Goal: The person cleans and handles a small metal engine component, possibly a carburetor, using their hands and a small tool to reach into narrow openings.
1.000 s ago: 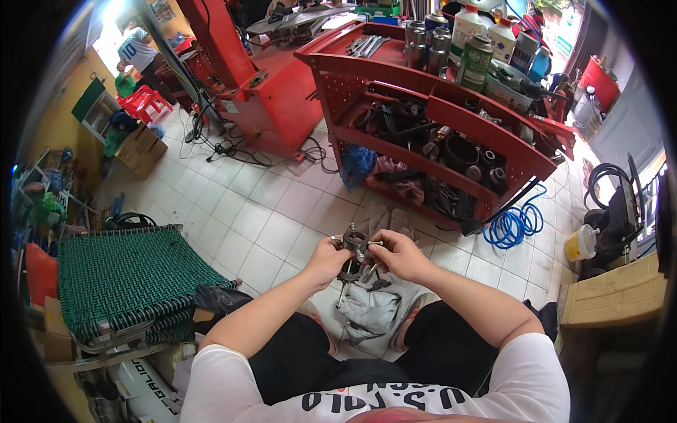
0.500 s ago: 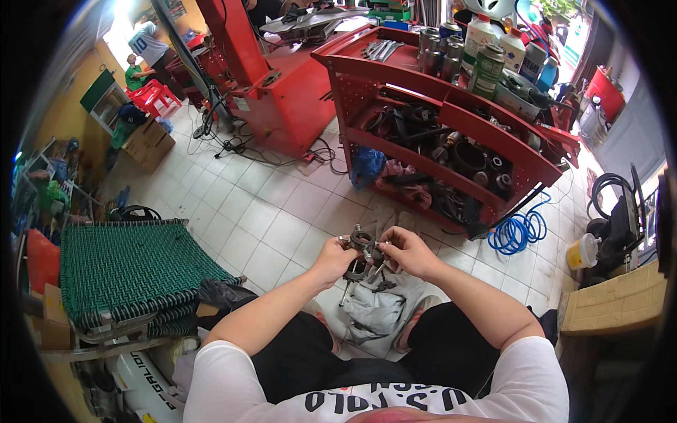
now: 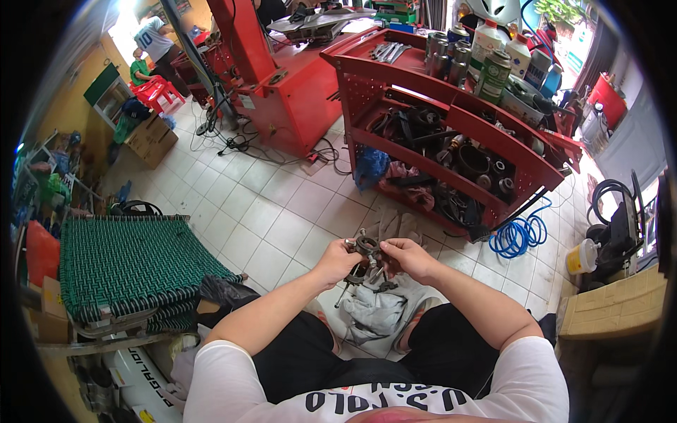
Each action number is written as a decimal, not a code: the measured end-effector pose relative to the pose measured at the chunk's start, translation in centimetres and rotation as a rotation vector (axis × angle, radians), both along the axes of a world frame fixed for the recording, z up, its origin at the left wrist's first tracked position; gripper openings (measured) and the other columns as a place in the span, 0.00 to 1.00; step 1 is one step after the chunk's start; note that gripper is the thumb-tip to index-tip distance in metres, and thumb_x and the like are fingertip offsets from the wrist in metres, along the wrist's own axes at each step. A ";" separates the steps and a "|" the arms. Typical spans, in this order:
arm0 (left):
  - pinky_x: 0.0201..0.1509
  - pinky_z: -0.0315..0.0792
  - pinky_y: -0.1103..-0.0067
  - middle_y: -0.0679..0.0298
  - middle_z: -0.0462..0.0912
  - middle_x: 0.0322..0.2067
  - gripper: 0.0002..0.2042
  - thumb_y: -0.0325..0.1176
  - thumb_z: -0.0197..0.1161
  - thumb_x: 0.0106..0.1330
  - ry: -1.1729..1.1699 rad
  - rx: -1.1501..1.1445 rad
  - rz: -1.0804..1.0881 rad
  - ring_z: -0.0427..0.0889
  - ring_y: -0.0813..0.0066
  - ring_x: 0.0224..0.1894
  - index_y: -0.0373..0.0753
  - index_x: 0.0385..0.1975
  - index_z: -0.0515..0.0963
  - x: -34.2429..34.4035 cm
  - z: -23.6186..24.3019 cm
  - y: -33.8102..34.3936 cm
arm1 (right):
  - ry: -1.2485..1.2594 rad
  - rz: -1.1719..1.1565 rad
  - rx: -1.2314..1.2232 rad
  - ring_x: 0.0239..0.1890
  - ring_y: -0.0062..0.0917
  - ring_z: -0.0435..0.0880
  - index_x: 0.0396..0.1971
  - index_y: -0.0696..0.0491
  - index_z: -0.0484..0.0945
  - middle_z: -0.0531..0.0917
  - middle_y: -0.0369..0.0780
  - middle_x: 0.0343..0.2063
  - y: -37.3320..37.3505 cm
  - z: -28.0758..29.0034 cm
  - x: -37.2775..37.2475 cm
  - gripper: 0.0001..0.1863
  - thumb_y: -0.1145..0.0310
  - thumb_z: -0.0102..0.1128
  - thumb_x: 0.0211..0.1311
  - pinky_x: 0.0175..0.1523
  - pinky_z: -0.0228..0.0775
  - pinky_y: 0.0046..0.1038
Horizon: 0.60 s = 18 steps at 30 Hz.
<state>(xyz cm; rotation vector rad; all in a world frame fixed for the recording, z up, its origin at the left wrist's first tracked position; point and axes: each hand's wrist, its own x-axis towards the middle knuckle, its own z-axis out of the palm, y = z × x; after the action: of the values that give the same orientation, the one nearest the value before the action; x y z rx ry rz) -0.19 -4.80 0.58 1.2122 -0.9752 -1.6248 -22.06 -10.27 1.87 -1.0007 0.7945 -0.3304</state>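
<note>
A dark, greasy metal part (image 3: 367, 255) with a round ring and short arms is held up in front of me, above my knees. My left hand (image 3: 338, 261) grips its left side. My right hand (image 3: 410, 257) pinches its right side with the fingers curled over it. Under the hands a grey rag (image 3: 376, 311) lies on the tiled floor between my legs, with small metal pieces (image 3: 386, 286) on it.
A red tool cart (image 3: 468, 134) full of dark parts, cans and bottles stands ahead on the right. A blue coiled hose (image 3: 518, 236) lies by its base. A green woven cot (image 3: 120, 264) is at my left. A red machine (image 3: 282, 92) and cables stand farther off.
The view has shifted a little toward the cart. Both hands stay on the metal part, with only small finger movement.
</note>
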 end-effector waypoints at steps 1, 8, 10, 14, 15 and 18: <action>0.41 0.76 0.82 0.66 0.86 0.34 0.12 0.18 0.57 0.62 0.001 0.000 0.000 0.82 0.81 0.35 0.34 0.42 0.84 0.0 0.2 0.0 | -0.013 -0.012 -0.011 0.25 0.18 0.79 0.36 0.52 0.77 0.80 0.33 0.25 0.0 -0.1 0.0 0.18 0.53 0.50 0.79 0.33 0.74 0.24; 0.40 0.77 0.81 0.65 0.86 0.35 0.11 0.20 0.59 0.64 -0.002 0.015 -0.003 0.84 0.78 0.35 0.34 0.43 0.83 0.5 -0.5 0.2 | -0.057 -0.020 0.010 0.26 0.17 0.79 0.36 0.52 0.76 0.79 0.32 0.24 0.5 -0.1 0.3 0.15 0.56 0.51 0.78 0.34 0.74 0.24; 0.39 0.78 0.80 0.64 0.87 0.35 0.10 0.21 0.61 0.66 -0.007 0.007 -0.015 0.86 0.76 0.36 0.34 0.45 0.82 0.4 -0.3 0.2 | -0.066 -0.026 0.059 0.27 0.18 0.79 0.35 0.52 0.76 0.79 0.32 0.25 0.5 -0.1 0.2 0.16 0.56 0.50 0.78 0.35 0.75 0.26; 0.39 0.76 0.81 0.65 0.86 0.35 0.10 0.22 0.61 0.66 -0.061 -0.030 -0.049 0.84 0.79 0.35 0.35 0.45 0.83 -0.2 1.0 0.5 | -0.079 0.053 0.177 0.26 0.20 0.79 0.35 0.52 0.76 0.79 0.33 0.25 0.0 -1.1 -0.5 0.17 0.55 0.49 0.78 0.35 0.75 0.27; 0.39 0.75 0.82 0.65 0.86 0.35 0.09 0.22 0.61 0.66 -0.081 -0.030 -0.055 0.83 0.80 0.34 0.36 0.44 0.83 -0.3 1.0 0.5 | -0.060 0.049 0.189 0.25 0.21 0.79 0.35 0.52 0.76 0.79 0.34 0.26 0.0 -1.3 -0.5 0.17 0.54 0.48 0.78 0.35 0.76 0.28; 0.39 0.76 0.81 0.65 0.86 0.34 0.10 0.22 0.60 0.66 -0.100 -0.064 -0.030 0.84 0.79 0.35 0.36 0.44 0.83 0.3 -0.2 0.5 | -0.037 0.000 0.188 0.24 0.21 0.79 0.35 0.52 0.76 0.79 0.34 0.26 0.5 -0.3 0.2 0.17 0.54 0.49 0.78 0.34 0.76 0.28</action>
<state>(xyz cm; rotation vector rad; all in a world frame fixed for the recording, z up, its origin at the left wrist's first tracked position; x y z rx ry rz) 0.11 -4.31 0.38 1.2508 -1.1045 -1.5563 -21.84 -9.78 1.59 -0.8163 0.7769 -0.2677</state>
